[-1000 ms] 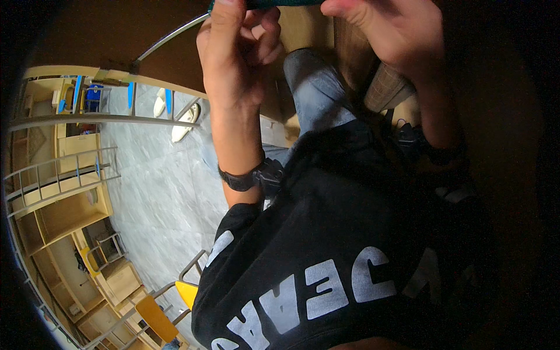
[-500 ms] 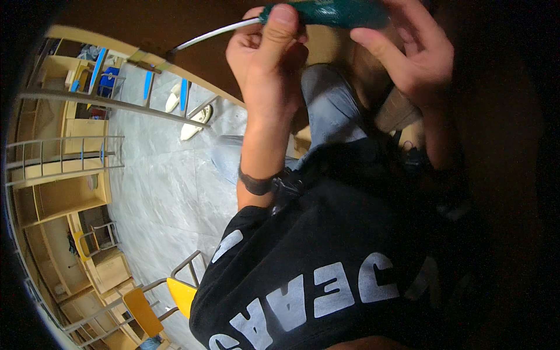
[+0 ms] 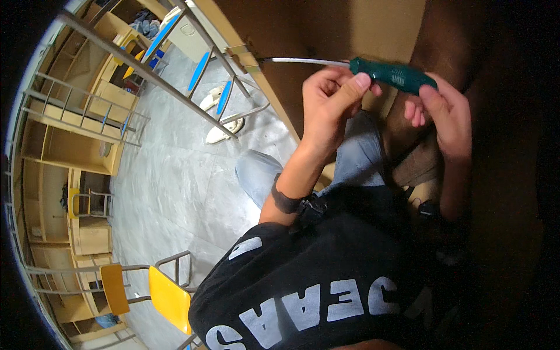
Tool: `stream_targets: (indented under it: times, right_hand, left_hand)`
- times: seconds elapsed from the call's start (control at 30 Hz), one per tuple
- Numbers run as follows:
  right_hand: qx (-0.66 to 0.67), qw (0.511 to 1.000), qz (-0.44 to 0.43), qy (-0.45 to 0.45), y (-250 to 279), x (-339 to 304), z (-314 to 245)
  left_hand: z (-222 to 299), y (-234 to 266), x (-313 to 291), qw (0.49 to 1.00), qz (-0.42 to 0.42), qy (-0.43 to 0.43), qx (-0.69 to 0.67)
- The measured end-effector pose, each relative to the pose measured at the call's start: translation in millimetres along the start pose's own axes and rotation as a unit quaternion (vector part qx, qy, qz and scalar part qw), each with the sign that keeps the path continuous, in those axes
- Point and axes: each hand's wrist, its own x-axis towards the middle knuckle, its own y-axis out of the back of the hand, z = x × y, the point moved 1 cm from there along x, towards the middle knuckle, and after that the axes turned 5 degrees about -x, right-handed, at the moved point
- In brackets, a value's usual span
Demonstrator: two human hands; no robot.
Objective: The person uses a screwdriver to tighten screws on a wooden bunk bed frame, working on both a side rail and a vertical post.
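Dark green-handled screwdriver with a long, straight metal shaft (image 3: 392, 77) is held crosswise between both hands. Left hand (image 3: 328, 111) pinches the front of the handle between thumb and fingers. Right hand (image 3: 448, 116) pinches the rear end between thumb and forefinger, its other fingers curled below. The shaft extends leftward beyond the left-hand grip, its tip close to a small metal hinge (image 3: 244, 58) on the edge of a brown wooden panel (image 3: 280, 26); contact cannot be determined. Below the left-hand grip, a black wrist strap (image 3: 286, 202) encircles the wrist.
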Motion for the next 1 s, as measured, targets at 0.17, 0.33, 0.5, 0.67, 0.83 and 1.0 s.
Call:
stream_targets:
  times: [0.17,0.33,0.5,0.67,0.83,1.0]
  right_hand:
    - [-0.132,0.977,0.06,0.155,1.5,-8.1,3.0]
    - [-0.318,0.881,0.114,0.331,1.6,-0.8,-1.8]
    - [-0.268,0.888,0.129,0.35,-1.8,0.8,-5.4]
    - [0.018,1.0,-0.009,-0.009,12.7,0.6,11.4]
    - [-0.048,0.99,0.102,0.081,-4.3,-0.9,1.2]
    - [-0.183,0.938,0.124,0.267,4.7,0.9,5.2]
  left_hand:
    - [-0.5,2.9,-1.7,0.995,-0.07,0.042,0.051]
    - [0.4,-8.3,4.0,0.993,-0.044,0.078,0.078]
    - [6.4,-17.1,4.8,0.995,-0.011,0.064,0.077]
    - [4.2,-8.6,11.6,0.997,-0.044,0.021,0.057]
    - [13.1,-11.0,9.1,0.996,-0.042,0.076,0.024]
    - [11.2,-13.9,10.0,0.998,-0.023,0.053,0.04]
